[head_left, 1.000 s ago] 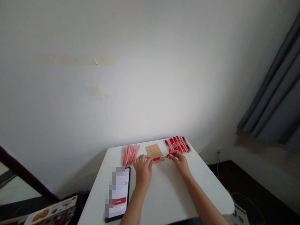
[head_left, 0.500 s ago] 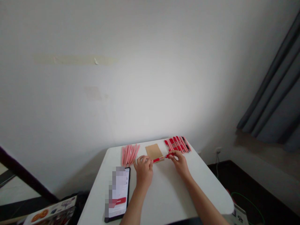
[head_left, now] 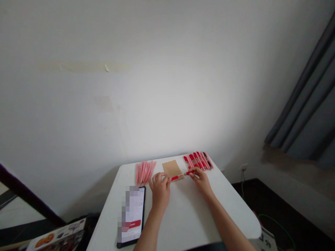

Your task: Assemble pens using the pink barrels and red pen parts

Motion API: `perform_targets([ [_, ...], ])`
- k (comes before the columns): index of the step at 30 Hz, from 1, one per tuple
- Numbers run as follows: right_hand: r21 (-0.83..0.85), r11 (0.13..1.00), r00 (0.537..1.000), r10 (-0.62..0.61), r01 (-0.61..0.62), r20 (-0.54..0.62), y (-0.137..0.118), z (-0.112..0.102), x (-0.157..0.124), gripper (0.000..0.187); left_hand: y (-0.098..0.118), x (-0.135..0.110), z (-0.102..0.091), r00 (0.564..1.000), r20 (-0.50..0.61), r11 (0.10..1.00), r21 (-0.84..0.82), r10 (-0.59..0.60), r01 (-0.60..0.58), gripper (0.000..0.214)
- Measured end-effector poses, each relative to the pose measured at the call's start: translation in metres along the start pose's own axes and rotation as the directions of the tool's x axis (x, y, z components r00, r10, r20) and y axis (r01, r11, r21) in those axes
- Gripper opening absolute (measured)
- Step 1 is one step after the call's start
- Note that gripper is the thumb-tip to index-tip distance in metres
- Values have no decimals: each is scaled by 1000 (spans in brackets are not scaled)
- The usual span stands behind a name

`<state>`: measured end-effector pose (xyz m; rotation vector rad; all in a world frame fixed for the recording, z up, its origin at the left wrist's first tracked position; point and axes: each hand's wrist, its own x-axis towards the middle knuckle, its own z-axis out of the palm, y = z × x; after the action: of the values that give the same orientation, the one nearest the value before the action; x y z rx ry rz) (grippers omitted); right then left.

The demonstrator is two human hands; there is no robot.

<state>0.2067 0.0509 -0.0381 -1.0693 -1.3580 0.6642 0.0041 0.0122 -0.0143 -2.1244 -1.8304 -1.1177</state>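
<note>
A red pen (head_left: 175, 178) with a pale middle section spans the gap between my two hands, over the near edge of a brown card (head_left: 171, 167). My left hand (head_left: 160, 186) pinches its left end. My right hand (head_left: 199, 179) grips the red right end, where a silvery bit shows. Whether the pen is whole or in two pieces, I cannot tell. Several pink sticks (head_left: 144, 171) lie side by side just beyond my left hand. Past my right hand rests a row of red pens (head_left: 193, 160) mixed with pink sticks, with a black pen (head_left: 208, 159) near its right end.
A phone or tablet (head_left: 142, 212) with a lit screen lies left of my left forearm on the white table (head_left: 188, 219). The wall (head_left: 167, 104) rises behind the table. A printed box (head_left: 57, 235) is low at the left, and a grey curtain (head_left: 309, 115) hangs at the right.
Almost nothing differs. My left hand has shifted very slightly, and both hands keep hold of the red pen.
</note>
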Motion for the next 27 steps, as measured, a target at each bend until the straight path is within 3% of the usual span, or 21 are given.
perform_targets([
  [7,-2,1000,1000,3,-3,17,3,-1,0,26,0,-1,1,1000,21,1000,-10,11,-11,16],
  [17,20,1000,999,20,-21,42,-2,-1,1,22,-1,-2,4,1000,-9,1000,0,2,-2,27],
  [22,15,1000,998,21,-22,63,-6,-1,0,22,-1,-1,1,1000,-3,1000,-18,18,-19,13],
  [27,28,999,995,22,-25,98,-6,-2,-1,21,0,-1,1,1000,-4,1000,-23,-11,11,22],
])
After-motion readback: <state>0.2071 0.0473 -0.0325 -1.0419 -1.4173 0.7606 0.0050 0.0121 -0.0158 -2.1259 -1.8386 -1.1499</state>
